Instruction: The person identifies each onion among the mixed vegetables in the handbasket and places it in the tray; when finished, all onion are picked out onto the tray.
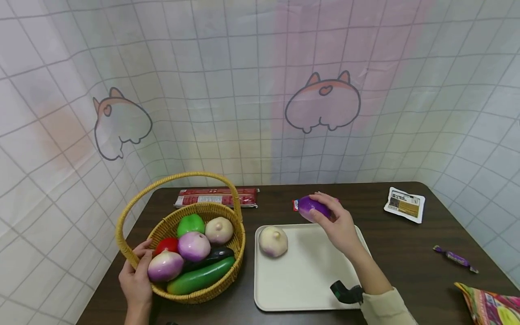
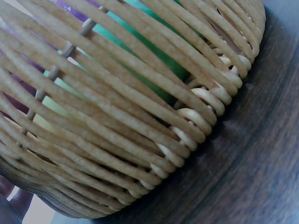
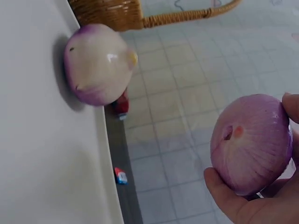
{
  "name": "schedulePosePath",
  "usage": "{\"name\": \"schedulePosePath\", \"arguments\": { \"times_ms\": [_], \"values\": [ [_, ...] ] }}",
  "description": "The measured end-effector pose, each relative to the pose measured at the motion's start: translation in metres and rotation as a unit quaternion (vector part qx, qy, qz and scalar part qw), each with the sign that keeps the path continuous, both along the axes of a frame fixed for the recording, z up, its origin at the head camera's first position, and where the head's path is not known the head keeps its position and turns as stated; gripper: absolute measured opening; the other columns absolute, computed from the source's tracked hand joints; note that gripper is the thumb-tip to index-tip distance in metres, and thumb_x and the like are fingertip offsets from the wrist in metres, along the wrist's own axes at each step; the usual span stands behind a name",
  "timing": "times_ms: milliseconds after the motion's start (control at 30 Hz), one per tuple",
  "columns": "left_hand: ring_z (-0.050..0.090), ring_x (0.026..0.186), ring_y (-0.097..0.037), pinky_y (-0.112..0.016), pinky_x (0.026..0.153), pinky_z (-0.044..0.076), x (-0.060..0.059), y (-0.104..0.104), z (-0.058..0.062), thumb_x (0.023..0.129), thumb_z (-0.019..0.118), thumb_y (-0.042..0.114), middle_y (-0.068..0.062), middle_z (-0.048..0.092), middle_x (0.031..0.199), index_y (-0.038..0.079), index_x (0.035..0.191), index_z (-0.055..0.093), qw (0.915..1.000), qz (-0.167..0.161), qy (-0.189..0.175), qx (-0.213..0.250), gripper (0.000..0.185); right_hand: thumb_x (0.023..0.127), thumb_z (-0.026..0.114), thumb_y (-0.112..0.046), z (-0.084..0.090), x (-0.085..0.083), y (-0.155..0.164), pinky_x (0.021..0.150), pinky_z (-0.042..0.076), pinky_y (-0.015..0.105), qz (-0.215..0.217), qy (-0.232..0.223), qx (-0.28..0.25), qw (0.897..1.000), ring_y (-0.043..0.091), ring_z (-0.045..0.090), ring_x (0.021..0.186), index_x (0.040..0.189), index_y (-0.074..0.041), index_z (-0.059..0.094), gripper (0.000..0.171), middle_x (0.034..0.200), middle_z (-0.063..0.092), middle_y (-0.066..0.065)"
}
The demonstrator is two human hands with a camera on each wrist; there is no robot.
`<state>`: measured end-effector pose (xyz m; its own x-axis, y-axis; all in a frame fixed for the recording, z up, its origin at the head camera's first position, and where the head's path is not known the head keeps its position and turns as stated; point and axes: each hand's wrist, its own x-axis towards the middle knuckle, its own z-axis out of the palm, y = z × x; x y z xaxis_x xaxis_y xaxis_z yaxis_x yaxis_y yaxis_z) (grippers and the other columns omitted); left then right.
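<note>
My right hand [image 1: 339, 228] grips a purple onion [image 1: 312, 208] above the far edge of a cream tray [image 1: 308, 275]. In the right wrist view the onion [image 3: 252, 144] sits between thumb and fingers, apart from the tray. A paler onion [image 1: 273, 241] rests at the tray's far left corner. My left hand [image 1: 137, 275] holds the left rim of a wicker basket [image 1: 241, 246], by the foot of its handle. Inside the basket lie a green bell pepper [image 1: 191, 224], several onions [image 1: 194, 246], a red vegetable [image 1: 167, 245], a dark eggplant [image 1: 215, 255] and a green cucumber [image 1: 201, 276].
Behind the basket lies a red packet [image 1: 217, 197]. A white pouch [image 1: 405, 205] is at the back right, with a purple-wrapped candy [image 1: 456, 258] and a colourful bag [image 1: 493, 307] nearer. A small red-and-blue wrapper [image 3: 121, 176] lies beyond the tray.
</note>
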<state>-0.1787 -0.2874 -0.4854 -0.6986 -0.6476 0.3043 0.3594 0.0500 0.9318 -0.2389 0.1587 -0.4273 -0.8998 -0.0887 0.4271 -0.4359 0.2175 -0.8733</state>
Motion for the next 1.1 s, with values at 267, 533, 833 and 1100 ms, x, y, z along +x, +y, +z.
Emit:
{"name": "schedulePosePath", "arguments": {
  "times_ms": [267, 533, 833, 1100],
  "values": [
    [0.058, 0.109, -0.018, -0.015, 0.09, 0.04, 0.0, -0.001, -0.001, 0.093, 0.061, 0.002, -0.003, 0.071, 0.107, -0.02, 0.097, 0.058, 1.0, -0.001, -0.008, -0.004, 0.022, 0.089, 0.072, -0.017, -0.016, -0.01, 0.014, 0.097, 0.046, 0.048, -0.042, -0.068, 0.041, 0.996, 0.036, 0.05, 0.124, 0.143, -0.018, 0.047, 0.059, 0.139, 0.049, 0.013],
    [0.057, 0.11, -0.018, -0.015, 0.091, 0.04, 0.0, -0.001, 0.0, 0.094, 0.061, 0.003, -0.004, 0.071, 0.108, -0.02, 0.098, 0.058, 1.0, 0.0, -0.009, -0.004, 0.024, 0.087, 0.073, -0.022, -0.023, -0.011, 0.019, 0.099, 0.043, 0.058, -0.048, -0.124, 0.076, 0.988, 0.044, 0.044, 0.128, 0.143, -0.013, 0.042, 0.064, 0.144, 0.038, 0.019],
    [0.058, 0.109, -0.019, -0.016, 0.091, 0.04, 0.0, -0.001, 0.001, 0.094, 0.06, 0.001, -0.005, 0.071, 0.108, -0.021, 0.097, 0.057, 1.0, 0.001, -0.003, -0.002, 0.023, 0.083, 0.077, -0.024, -0.032, -0.014, 0.016, 0.097, 0.044, 0.057, -0.052, -0.153, 0.116, 0.98, 0.044, 0.047, 0.124, 0.134, -0.011, 0.044, 0.062, 0.137, 0.043, 0.019],
    [0.058, 0.108, -0.019, -0.017, 0.09, 0.04, 0.0, 0.0, 0.001, 0.093, 0.06, 0.001, -0.003, 0.071, 0.106, -0.021, 0.097, 0.057, 1.0, 0.001, -0.003, 0.003, 0.023, 0.079, 0.081, -0.025, -0.05, -0.018, 0.01, 0.092, 0.049, 0.051, -0.039, -0.131, 0.161, 0.977, 0.037, 0.058, 0.111, 0.129, -0.01, 0.047, 0.062, 0.125, 0.056, 0.018]
  ]
}}
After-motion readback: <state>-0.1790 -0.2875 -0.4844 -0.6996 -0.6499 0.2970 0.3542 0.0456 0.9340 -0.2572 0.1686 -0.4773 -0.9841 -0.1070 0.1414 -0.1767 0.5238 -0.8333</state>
